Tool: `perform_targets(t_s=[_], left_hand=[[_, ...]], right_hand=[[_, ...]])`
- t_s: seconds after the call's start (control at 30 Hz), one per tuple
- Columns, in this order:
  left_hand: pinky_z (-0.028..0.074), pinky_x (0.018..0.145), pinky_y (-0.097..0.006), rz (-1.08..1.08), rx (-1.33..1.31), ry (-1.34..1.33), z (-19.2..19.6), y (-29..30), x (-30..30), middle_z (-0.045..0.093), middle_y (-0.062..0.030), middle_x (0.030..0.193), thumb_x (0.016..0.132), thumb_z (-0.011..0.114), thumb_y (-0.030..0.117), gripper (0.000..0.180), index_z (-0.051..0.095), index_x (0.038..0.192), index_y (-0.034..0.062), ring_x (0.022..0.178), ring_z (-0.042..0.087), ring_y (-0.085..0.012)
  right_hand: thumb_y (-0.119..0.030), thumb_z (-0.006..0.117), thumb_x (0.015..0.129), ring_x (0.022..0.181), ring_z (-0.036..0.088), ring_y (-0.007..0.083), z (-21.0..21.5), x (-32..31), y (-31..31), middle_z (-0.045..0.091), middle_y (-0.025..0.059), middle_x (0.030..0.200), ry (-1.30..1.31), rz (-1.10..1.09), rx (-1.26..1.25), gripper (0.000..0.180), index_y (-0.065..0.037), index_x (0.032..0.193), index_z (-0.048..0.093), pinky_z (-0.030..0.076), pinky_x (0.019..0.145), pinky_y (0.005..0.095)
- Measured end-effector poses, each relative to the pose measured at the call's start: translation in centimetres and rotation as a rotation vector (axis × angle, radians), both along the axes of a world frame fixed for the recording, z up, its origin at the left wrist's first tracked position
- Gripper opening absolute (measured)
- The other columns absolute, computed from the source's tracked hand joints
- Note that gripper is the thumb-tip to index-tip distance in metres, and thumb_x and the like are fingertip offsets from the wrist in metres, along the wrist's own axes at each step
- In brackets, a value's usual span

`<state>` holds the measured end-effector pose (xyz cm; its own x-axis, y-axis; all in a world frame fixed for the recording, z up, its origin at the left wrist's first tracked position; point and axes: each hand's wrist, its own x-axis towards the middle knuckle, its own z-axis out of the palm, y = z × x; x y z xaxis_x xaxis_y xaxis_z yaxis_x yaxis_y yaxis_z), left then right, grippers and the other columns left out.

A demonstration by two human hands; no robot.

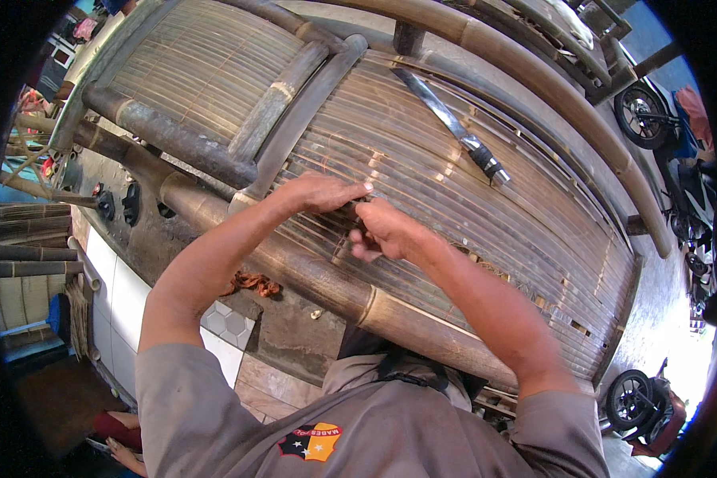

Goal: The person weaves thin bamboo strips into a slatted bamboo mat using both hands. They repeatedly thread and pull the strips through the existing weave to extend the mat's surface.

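Above the slats of a bamboo bench [327, 131], my two hands meet in front of me. My left hand [320, 193] has its fingers bent down, thumb toward the right hand. Close against it, my right hand [386, 227] is curled, its lower fingers a little blurred. Something small and dark shows between the two hands, too hidden to name. Farther off to the right lies a long knife [438, 109] on the slats, with a shiny blade and a dark, banded handle.
A thick bamboo pole [295, 259] edges the bench nearest me; another pole [534, 60] curves along the far side. Bamboo crosspieces [279, 99] divide off the left section. Orange cloth [252, 283] and dark sandals [131, 205] lie on the floor. Motorbikes [641, 398] stand at right.
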<state>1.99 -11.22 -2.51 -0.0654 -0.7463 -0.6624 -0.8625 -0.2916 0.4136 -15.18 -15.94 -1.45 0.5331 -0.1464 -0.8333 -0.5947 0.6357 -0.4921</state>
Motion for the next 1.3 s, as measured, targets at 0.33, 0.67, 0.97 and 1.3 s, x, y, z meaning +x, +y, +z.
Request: perform_targets(t_s=[0.33,0.67,0.97,1.3], left_hand=[[0.052,0.082,-0.051,-0.146,-0.533,-0.140,-2.5,2.5,0.3,0.075,-0.0164,0.100,0.096,0.049,0.042,0.043,0.074,0.108,0.0090,0.094,0.069,-0.0419],[0.051,0.066,-0.047,0.153,-0.794,0.057,-1.9,4.1,-0.9,0.069,-0.0159,0.073,0.087,0.066,0.031,0.026,0.077,0.083,0.0072,0.070,0.067,-0.0364],[0.048,0.063,-0.046,0.069,-0.798,-0.085,-1.6,3.9,-2.2,0.065,-0.0174,0.068,0.096,0.067,0.039,0.038,0.075,0.081,0.0049,0.062,0.062,-0.0346],[0.054,0.072,-0.038,0.458,-0.479,0.198,-1.0,3.7,-1.8,0.075,-0.0146,0.082,0.094,0.071,0.035,0.029,0.081,0.101,0.0083,0.072,0.071,-0.0251]], right_hand=[[-0.023,0.052,0.098,0.080,0.077,0.0346,1.9,-1.6,-2.4,0.076,0.0215,0.089,-0.056,1.242,-1.454,0.031,-0.001,0.090,0.072,0.060,0.063,0.0459],[-0.016,0.062,0.091,0.074,0.075,0.0375,4.4,-5.5,-2.3,0.075,0.0181,0.081,-0.073,1.185,-1.580,0.014,-0.006,0.087,0.070,0.059,0.064,0.0490],[-0.015,0.069,0.089,0.122,0.057,0.0363,8.0,-10.3,-0.7,0.058,0.0205,0.134,-0.271,0.672,-1.998,0.011,-0.004,0.088,0.068,0.055,0.073,0.0514],[-0.026,0.060,0.103,0.060,0.058,0.0287,-1.3,-5.3,1.5,0.060,0.0144,0.068,-0.262,0.123,-1.089,0.028,0.000,0.094,0.066,0.045,0.060,0.0452]])
